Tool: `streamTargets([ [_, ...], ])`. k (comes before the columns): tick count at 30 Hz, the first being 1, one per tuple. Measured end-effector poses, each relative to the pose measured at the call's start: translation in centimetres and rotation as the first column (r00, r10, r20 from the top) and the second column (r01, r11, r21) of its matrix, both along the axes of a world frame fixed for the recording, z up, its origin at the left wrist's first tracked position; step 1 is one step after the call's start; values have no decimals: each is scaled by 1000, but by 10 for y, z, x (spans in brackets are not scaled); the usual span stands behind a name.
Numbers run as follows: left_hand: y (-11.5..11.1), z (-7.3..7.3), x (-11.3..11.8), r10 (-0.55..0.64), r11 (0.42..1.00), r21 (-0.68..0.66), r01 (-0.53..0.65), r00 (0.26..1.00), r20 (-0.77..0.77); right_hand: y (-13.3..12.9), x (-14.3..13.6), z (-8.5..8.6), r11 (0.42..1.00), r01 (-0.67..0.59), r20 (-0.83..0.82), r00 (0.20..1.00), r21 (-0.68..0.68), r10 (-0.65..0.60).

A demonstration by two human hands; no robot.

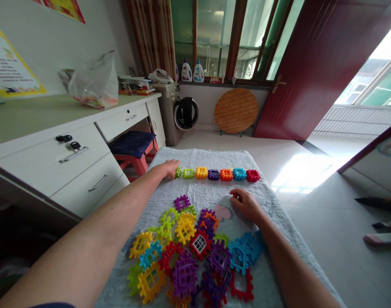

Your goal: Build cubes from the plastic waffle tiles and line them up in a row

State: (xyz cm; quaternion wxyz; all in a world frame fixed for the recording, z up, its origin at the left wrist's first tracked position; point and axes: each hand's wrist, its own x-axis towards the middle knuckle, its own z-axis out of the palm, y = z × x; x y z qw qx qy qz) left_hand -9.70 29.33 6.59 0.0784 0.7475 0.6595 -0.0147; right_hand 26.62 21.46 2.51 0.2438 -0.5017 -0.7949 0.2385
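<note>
Pale cloth-covered table [204,189], row of coloured toothed blocks [214,174], nearer heap of toothed plastic panels [200,244]

Our left forearm [118,226] and right forearm [286,256] are bare, tapering smoothly toward the wrists [260,219]; a dark navy sleeve edge [54,305] curves across our left arm.

A home: detergent bottles [198,72] stand right of the washing machine [169,112], a curtain [155,38] hangs above it, a cushioned stool [133,144] sits left of it.
</note>
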Motion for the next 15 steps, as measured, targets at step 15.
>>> streamTargets([
  [15, -145, 33, 35, -165, 976, 164, 146, 980, 111, -3, 2, 7, 985, -151, 110, 981, -83, 160],
])
